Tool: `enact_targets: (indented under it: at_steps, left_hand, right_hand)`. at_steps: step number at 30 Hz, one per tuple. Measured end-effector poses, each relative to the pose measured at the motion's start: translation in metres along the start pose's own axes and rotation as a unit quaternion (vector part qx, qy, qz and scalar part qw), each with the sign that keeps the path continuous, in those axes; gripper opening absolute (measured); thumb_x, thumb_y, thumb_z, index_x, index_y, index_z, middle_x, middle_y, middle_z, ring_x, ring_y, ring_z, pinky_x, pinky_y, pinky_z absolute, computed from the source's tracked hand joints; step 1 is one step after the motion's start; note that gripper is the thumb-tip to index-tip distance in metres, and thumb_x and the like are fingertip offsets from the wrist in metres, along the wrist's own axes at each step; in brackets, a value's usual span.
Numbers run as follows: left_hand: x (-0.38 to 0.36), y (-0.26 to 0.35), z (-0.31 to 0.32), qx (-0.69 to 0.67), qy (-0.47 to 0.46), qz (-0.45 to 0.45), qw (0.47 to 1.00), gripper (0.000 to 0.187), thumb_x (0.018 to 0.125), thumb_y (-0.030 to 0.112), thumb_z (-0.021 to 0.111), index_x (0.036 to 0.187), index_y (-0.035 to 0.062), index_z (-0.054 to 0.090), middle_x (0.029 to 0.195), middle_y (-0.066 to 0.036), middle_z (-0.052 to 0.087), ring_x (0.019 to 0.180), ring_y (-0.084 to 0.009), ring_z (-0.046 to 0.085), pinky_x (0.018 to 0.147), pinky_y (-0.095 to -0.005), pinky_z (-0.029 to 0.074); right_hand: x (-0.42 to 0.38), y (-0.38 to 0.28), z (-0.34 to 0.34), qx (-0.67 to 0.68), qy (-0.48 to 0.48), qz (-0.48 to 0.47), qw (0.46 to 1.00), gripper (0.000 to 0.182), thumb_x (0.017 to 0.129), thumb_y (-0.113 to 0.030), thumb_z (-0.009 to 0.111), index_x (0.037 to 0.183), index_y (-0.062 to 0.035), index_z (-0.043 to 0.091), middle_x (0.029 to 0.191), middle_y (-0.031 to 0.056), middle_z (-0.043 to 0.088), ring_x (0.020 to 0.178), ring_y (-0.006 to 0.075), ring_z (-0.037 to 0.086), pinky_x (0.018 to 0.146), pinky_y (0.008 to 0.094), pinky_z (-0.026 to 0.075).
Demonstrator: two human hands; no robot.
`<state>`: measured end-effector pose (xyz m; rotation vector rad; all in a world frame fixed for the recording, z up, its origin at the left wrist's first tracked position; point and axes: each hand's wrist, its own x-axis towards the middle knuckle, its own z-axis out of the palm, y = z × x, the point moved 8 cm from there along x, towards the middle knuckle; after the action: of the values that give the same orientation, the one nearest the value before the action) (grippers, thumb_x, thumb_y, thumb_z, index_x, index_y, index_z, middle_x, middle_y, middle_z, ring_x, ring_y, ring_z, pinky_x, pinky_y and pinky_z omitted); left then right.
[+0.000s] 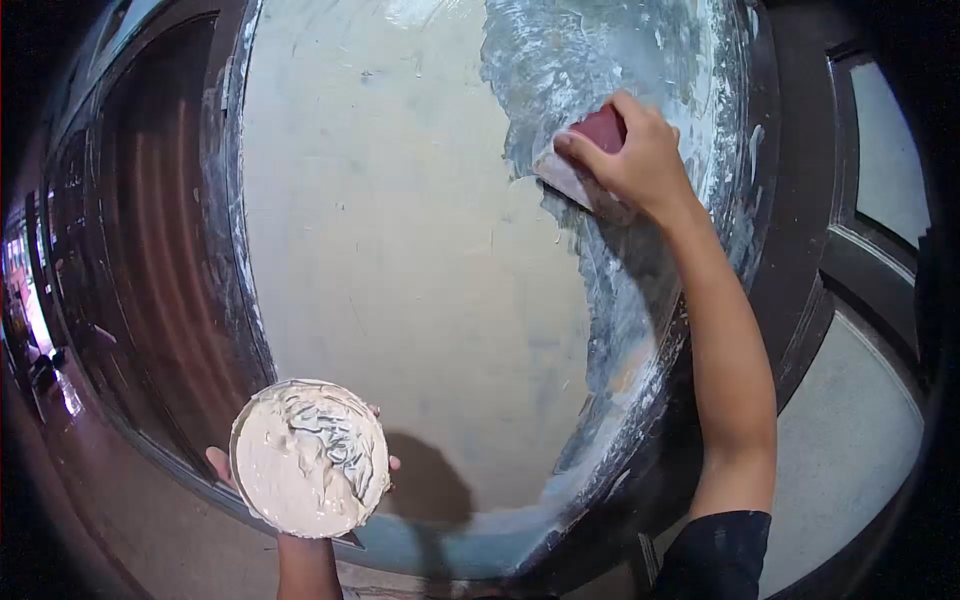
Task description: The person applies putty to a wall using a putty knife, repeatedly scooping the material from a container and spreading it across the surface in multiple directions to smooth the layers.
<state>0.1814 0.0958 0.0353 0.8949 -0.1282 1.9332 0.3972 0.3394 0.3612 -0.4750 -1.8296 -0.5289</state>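
My right hand [640,155] is closed around the dark red grip of a wide putty scraper [572,180], thumb on its near side. The blade lies tilted against the upright panel [400,260], at the ragged edge between smooth cream putty and bare, streaked grey-blue surface. Low in the view, my left hand [218,466] supports a round tub of putty [315,460] from beneath. Only fingertips show at the tub's sides, and the palm is hidden. The cream putty inside is stirred up, with dark streaks at the upper right.
A dark wood frame [225,130] with a paint-smeared edge borders the panel on the left. At the right stands a dark frame with pale panels [860,450]. Brown floor [170,520] lies at the lower left, and bright light enters at the far left.
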Motion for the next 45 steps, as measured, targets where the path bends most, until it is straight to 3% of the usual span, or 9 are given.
enact_targets:
  at_steps: [5, 7, 12, 17, 20, 24, 26, 32, 45]
  left_hand:
    - [-0.002, 0.001, -0.001, 0.016, 0.043, 0.034, 0.998, 0.128, 0.076, 0.094, 0.053, 0.162, 0.0036, 0.024, 0.152, -0.047, 0.028, 0.118, -0.0765, 0.044, 0.079, -0.0809, 0.052]
    - [-0.003, 0.001, 0.003, 0.002, 0.002, 0.013, 1.000, 0.127, 0.076, 0.093, 0.054, 0.163, 0.0052, 0.024, 0.153, -0.046, 0.027, 0.119, -0.0764, 0.043, 0.083, -0.0820, 0.050]
    - [-0.003, 0.003, 0.003, 0.055, -0.009, 0.010, 0.998, 0.121, 0.077, 0.092, 0.053, 0.164, 0.0119, 0.025, 0.156, -0.045, 0.025, 0.122, -0.0774, 0.041, 0.086, -0.0834, 0.048]
    - [-0.002, -0.002, 0.007, -0.035, 0.038, 0.028, 0.998, 0.117, 0.080, 0.092, 0.051, 0.163, 0.0132, 0.027, 0.154, -0.048, 0.025, 0.119, -0.0782, 0.043, 0.085, -0.0840, 0.048]
    - [0.001, 0.003, 0.005, 0.090, -0.025, 0.011, 0.996, 0.115, 0.081, 0.091, 0.049, 0.162, 0.0118, 0.031, 0.151, -0.048, 0.029, 0.117, -0.0772, 0.044, 0.085, -0.0824, 0.049]
    - [-0.002, 0.006, 0.001, 0.022, 0.103, 0.093, 0.990, 0.119, 0.078, 0.092, 0.052, 0.162, 0.0116, 0.029, 0.154, -0.046, 0.026, 0.121, -0.0772, 0.041, 0.083, -0.0829, 0.050]
    - [-0.003, 0.002, 0.001, 0.018, 0.046, 0.025, 0.998, 0.119, 0.078, 0.092, 0.052, 0.162, 0.0116, 0.031, 0.154, -0.046, 0.027, 0.123, -0.0772, 0.039, 0.081, -0.0833, 0.050]
    - [0.001, 0.005, 0.002, 0.031, 0.026, 0.037, 0.998, 0.117, 0.078, 0.092, 0.052, 0.162, 0.0125, 0.032, 0.152, -0.047, 0.029, 0.118, -0.0779, 0.044, 0.081, -0.0833, 0.050]
    - [0.002, 0.000, 0.005, 0.038, -0.029, -0.018, 0.999, 0.124, 0.077, 0.091, 0.056, 0.163, 0.0081, 0.025, 0.156, -0.047, 0.022, 0.124, -0.0769, 0.039, 0.087, -0.0822, 0.049]
  right_hand:
    - [-0.018, -0.011, 0.020, -0.053, -0.036, -0.119, 0.991, 0.062, 0.078, -0.058, 0.083, 0.105, -0.0053, 0.066, 0.096, 0.0160, 0.067, 0.095, 0.0336, 0.059, 0.090, 0.0476, 0.042]
    - [-0.009, 0.002, 0.008, -0.046, 0.056, -0.072, 0.995, 0.064, 0.077, -0.064, 0.080, 0.102, -0.0067, 0.067, 0.095, 0.0193, 0.067, 0.095, 0.0361, 0.060, 0.089, 0.0509, 0.041]
    - [-0.018, -0.007, 0.016, -0.024, -0.042, -0.111, 0.993, 0.064, 0.078, -0.065, 0.079, 0.103, -0.0073, 0.069, 0.097, 0.0188, 0.068, 0.097, 0.0369, 0.061, 0.091, 0.0508, 0.041]
    - [-0.006, 0.017, 0.008, -0.073, 0.029, -0.042, 0.996, 0.064, 0.077, -0.065, 0.079, 0.104, -0.0074, 0.069, 0.098, 0.0187, 0.068, 0.097, 0.0369, 0.062, 0.091, 0.0512, 0.041]
    - [-0.007, 0.028, 0.008, -0.007, 0.009, 0.005, 1.000, 0.068, 0.074, -0.067, 0.080, 0.104, -0.0068, 0.068, 0.097, 0.0211, 0.067, 0.096, 0.0394, 0.061, 0.092, 0.0516, 0.041]
    - [-0.018, 0.014, 0.013, -0.057, 0.014, -0.046, 0.997, 0.063, 0.076, -0.064, 0.080, 0.100, -0.0070, 0.067, 0.097, 0.0203, 0.067, 0.098, 0.0385, 0.061, 0.092, 0.0514, 0.041]
    - [-0.004, 0.024, 0.003, -0.021, -0.010, 0.027, 0.999, 0.063, 0.076, -0.064, 0.080, 0.100, -0.0073, 0.067, 0.096, 0.0189, 0.068, 0.099, 0.0372, 0.061, 0.092, 0.0508, 0.041]
    - [-0.020, 0.003, 0.025, -0.042, -0.031, -0.096, 0.994, 0.066, 0.076, -0.066, 0.079, 0.101, -0.0061, 0.068, 0.094, 0.0187, 0.068, 0.095, 0.0371, 0.061, 0.091, 0.0499, 0.041]
    - [-0.007, -0.002, 0.015, -0.101, 0.024, -0.071, 0.992, 0.064, 0.078, -0.061, 0.081, 0.105, -0.0052, 0.068, 0.095, 0.0178, 0.068, 0.093, 0.0369, 0.063, 0.088, 0.0461, 0.046]
